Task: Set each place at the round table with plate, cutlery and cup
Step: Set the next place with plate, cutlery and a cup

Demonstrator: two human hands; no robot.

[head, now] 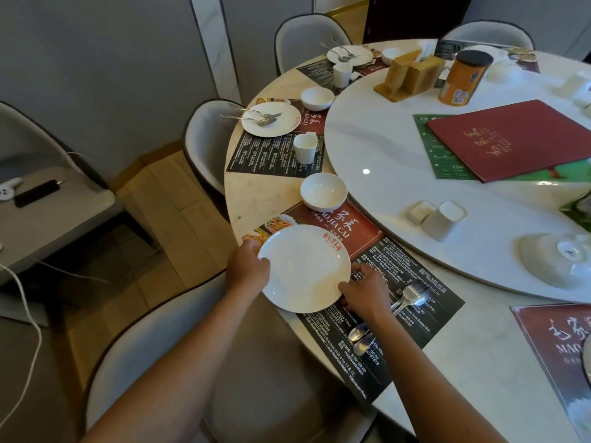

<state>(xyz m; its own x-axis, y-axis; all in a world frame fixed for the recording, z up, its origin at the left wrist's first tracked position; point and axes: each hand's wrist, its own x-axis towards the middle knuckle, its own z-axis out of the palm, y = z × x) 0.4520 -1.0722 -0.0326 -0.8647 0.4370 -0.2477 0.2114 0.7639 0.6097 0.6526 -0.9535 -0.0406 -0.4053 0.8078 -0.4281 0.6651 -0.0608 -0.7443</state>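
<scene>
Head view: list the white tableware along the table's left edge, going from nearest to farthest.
Plate held in both hands → bowl → cup → plate with cutlery on it → second bowl → second cup → far plate with cutlery.

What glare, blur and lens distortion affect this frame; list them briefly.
Head view: a small bright glare spot on the glossy turntable; wide-angle bending curves the table edge and chairs; the far place settings look soft, while the plate held by left hand and right hand is sharp.
</scene>
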